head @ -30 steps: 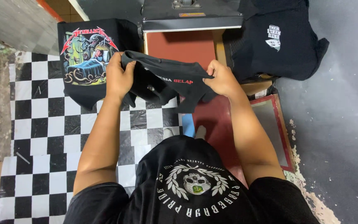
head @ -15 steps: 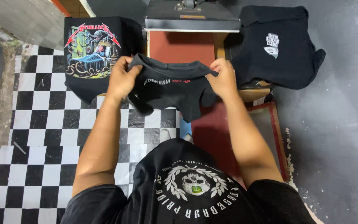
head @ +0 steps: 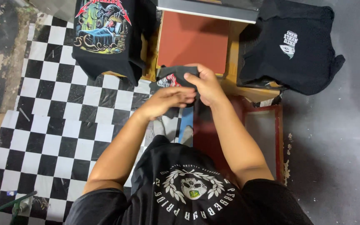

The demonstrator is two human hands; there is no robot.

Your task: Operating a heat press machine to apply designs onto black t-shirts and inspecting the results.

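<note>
At twelve o'clock the red press pad [head: 192, 41] is cut off above, and below it the bunched black shirt [head: 169, 79] lies mostly hidden under the right hand [head: 207, 85] and left hand [head: 167, 100], fingers closed on it.

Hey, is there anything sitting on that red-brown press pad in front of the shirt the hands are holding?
Nothing visible does. Both hands, left hand and right hand, hold the bunched black shirt at the near edge of the red-brown pad, whose visible surface is bare. The other black shirts lie off to either side.
</note>
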